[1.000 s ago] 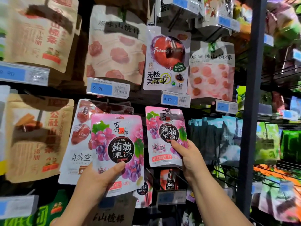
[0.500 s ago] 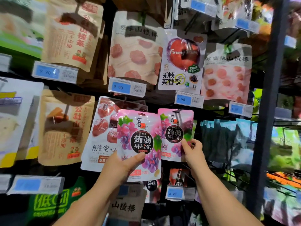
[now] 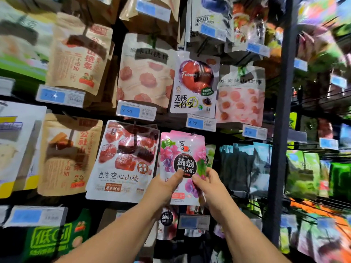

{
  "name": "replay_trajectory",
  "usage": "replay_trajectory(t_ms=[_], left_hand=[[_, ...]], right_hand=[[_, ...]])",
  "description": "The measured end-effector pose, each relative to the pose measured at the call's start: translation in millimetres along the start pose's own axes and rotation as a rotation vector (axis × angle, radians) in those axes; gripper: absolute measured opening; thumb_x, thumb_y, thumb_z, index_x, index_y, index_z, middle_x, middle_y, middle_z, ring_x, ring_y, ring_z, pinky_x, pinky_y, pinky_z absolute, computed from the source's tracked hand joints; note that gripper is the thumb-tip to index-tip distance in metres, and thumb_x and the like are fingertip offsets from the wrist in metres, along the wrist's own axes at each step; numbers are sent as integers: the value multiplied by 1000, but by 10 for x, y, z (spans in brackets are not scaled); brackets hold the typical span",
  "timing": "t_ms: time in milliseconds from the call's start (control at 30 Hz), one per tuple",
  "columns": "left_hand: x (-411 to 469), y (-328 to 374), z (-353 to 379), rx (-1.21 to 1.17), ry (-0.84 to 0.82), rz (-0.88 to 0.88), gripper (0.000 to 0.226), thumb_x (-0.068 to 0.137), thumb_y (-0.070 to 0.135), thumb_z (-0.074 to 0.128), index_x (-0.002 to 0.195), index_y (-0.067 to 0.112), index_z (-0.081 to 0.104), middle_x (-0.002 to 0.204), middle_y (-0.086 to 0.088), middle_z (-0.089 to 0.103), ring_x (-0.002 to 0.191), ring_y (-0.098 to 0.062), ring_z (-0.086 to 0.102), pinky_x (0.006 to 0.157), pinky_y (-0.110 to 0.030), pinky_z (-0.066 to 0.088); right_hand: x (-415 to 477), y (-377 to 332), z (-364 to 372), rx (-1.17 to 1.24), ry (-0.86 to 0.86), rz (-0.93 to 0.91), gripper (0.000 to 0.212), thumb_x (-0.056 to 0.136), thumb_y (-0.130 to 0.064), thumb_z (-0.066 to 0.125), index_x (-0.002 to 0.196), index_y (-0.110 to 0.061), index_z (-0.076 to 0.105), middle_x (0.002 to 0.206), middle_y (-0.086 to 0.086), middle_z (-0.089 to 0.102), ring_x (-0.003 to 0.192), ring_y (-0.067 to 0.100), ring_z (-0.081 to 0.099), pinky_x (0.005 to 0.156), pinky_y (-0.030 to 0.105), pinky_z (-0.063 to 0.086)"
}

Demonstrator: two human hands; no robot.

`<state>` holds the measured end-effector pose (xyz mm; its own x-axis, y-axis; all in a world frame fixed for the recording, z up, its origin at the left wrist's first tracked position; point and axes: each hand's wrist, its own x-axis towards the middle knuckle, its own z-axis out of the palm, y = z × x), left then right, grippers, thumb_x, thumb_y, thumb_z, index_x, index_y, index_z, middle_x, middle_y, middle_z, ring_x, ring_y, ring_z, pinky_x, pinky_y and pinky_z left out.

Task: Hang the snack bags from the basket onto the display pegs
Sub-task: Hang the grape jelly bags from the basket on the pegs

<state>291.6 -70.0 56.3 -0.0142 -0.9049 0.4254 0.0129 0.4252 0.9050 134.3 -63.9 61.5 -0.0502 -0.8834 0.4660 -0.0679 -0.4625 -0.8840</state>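
Note:
A pink grape konjac jelly bag is held up against the display wall, in front of more pink bags of the same kind whose edges show behind it. My left hand grips its lower left part, thumb across the front. My right hand pinches its lower right edge. The peg above the bag's top is hidden by the bag and by shadow. No basket is in view.
A white hawthorn bag hangs just left, dark blue bags to the right. A price tag sits above the pink bag, another below. A black upright post stands at the right.
My left hand has carried the pink bag right, in front of the hanging pink bags. My right hand has shifted from the hanging bag onto the held bag's right edge.

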Motion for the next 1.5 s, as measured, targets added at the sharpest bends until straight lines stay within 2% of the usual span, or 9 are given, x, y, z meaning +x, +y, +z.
replay_trajectory(t_ms=[133, 300, 433, 667, 800, 900, 1067, 1167, 1500], left_hand=[[99, 98, 153, 2, -42, 13, 30, 93, 46, 58, 99, 18, 66, 78, 9, 66, 64, -1, 61, 47, -8, 41], [284, 102, 250, 38, -30, 8, 47, 86, 62, 57, 106, 21, 67, 92, 2, 71, 85, -15, 66, 74, -31, 52], [399, 93, 297, 47, -40, -2, 44, 82, 69, 57, 97, 28, 67, 94, 1, 74, 88, -18, 69, 86, -38, 55], [479, 81, 346, 28, -23, -11, 24, 92, 55, 54, 89, 32, 61, 82, 11, 65, 76, -6, 62, 66, -22, 48], [515, 7, 378, 13, -19, -40, 46, 85, 66, 55, 105, 27, 66, 88, 4, 75, 83, -16, 71, 84, -39, 56], [538, -13, 380, 35, 18, -17, 39, 90, 60, 53, 109, 27, 58, 88, 12, 66, 80, -6, 62, 70, -25, 49], [604, -15, 365, 184, 140, 26, 70, 88, 56, 59, 140, 13, 40, 133, -9, 57, 116, -27, 56, 94, -37, 46], [693, -56, 349, 213, 164, 99, 66, 90, 42, 64, 142, 18, 31, 129, -7, 57, 101, -24, 55, 80, -31, 41], [875, -309, 408, 161, 232, 202, 72, 94, 29, 62, 150, 27, 15, 150, -9, 36, 118, -22, 48, 84, -28, 34]], right_hand=[[52, -20, -93, 28, 93, -18, 35, 93, -24, 67, 124, -26, 51, 107, 4, 73, 99, 24, 70, 92, 52, 54], [192, -34, -189, 39, 116, -51, 32, 96, -13, 63, 125, -18, 50, 102, 5, 72, 85, 13, 71, 71, 28, 57], [307, -11, -209, 21, 143, -49, 45, 94, -20, 67, 134, -20, 47, 113, 6, 71, 102, 22, 70, 93, 44, 55], [446, 48, -257, 14, 133, -49, 32, 93, -21, 67, 121, -29, 54, 110, 4, 72, 105, 26, 69, 99, 56, 50], [505, 102, -282, 6, 113, -55, 26, 93, -19, 67, 113, -33, 57, 110, 4, 73, 103, 26, 70, 97, 55, 52], [555, 159, -286, 18, 112, -61, 25, 94, -17, 65, 114, -30, 58, 110, 5, 73, 103, 26, 71, 96, 54, 53], [683, 246, -215, -10, 119, -57, 24, 86, -27, 71, 106, -37, 63, 111, 4, 73, 104, 26, 70, 98, 55, 51], [773, 325, -190, -27, 127, -59, 23, 94, -18, 66, 106, -37, 61, 110, 2, 72, 104, 22, 69, 99, 53, 51], [1013, 513, -141, -171, 118, -107, 35, 95, -28, 64, 125, -36, 48, 114, -10, 67, 109, 8, 63, 99, 34, 49]])
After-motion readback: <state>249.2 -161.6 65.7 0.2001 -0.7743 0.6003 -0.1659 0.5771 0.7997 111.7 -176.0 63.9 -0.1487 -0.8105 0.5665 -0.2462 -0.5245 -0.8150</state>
